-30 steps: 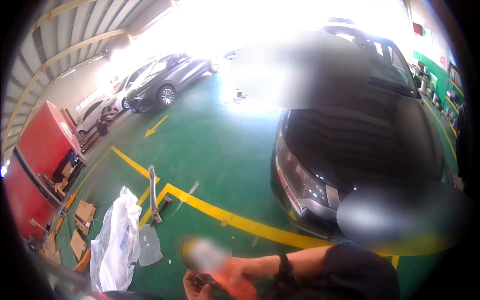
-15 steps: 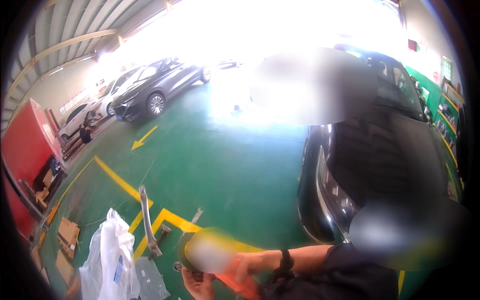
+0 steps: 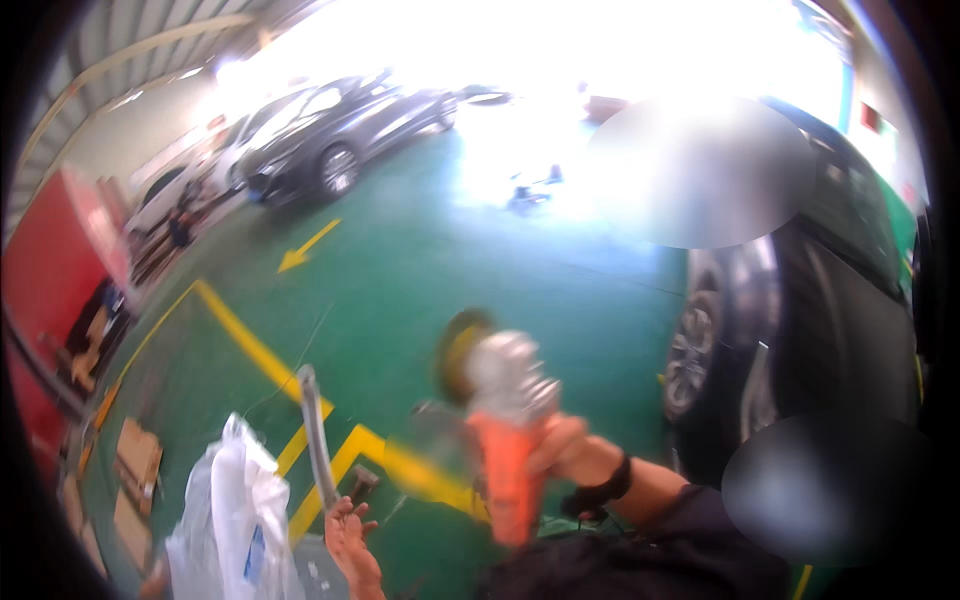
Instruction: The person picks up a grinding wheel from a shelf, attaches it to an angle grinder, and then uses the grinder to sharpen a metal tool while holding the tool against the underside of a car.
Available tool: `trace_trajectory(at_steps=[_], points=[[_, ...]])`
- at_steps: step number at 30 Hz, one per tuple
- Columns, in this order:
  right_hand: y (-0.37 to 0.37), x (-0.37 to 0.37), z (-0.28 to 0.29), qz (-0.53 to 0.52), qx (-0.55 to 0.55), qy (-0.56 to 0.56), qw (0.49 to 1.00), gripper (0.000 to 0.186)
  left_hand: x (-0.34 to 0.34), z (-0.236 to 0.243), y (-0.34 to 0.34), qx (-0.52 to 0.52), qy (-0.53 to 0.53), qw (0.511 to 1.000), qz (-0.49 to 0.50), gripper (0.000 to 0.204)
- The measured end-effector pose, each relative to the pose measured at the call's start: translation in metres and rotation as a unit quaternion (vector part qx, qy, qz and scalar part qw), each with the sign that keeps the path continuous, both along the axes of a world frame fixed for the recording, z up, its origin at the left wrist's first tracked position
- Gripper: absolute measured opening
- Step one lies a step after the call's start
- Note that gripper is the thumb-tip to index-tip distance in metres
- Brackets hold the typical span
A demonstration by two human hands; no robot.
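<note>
An angle grinder with an orange body and silver head [image 3: 508, 420] is in my right hand [image 3: 562, 448], whose fingers wrap its body. Its round disc [image 3: 462, 352] points up and away from me, slightly blurred. My left hand [image 3: 350, 545] shows at the lower edge with nothing in it, fingers apart and a little bent. Just beyond those fingers is the lower end of a long grey metal bar [image 3: 316, 435]; whether they touch it I cannot tell. A small dark metal piece [image 3: 364, 484] lies beside the bar.
White plastic bags [image 3: 232, 510] stand at the lower left, with cardboard pieces [image 3: 138, 455] beyond. A black car [image 3: 840, 340] is close on the right. Farther off stand a dark car [image 3: 350, 140] and a red cabinet [image 3: 62, 270]. Yellow lines [image 3: 240, 330] cross the green floor.
My right hand has raised the angle grinder up and to the right. My left hand has come away from the grinder, leftward to near the metal bar. The view has shifted.
</note>
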State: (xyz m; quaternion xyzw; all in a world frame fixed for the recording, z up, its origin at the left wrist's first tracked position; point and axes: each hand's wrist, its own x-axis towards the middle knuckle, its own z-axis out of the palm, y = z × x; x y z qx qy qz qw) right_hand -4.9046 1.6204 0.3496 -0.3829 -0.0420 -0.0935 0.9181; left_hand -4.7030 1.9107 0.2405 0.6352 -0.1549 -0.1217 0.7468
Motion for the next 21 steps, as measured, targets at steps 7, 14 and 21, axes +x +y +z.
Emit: trace_trajectory(at_steps=[7, 14, 21], points=[[-0.135, 0.143, 0.077, -0.102, 0.054, -0.111, 0.987, 0.072, 0.136, -0.174, 0.121, 0.078, 0.335, 0.887, 0.309, 0.026], [-0.282, 0.291, 0.060, -0.094, 0.012, -0.156, 0.983, 0.065, 0.057, -0.297, 0.165, -0.052, 0.508, 0.733, 0.450, 0.023], [-0.398, 0.417, 0.002, -0.277, -0.075, -0.054, 0.956, 0.062, 0.220, -0.299, 0.038, 0.419, 0.372, 0.800, 0.215, 0.026]])
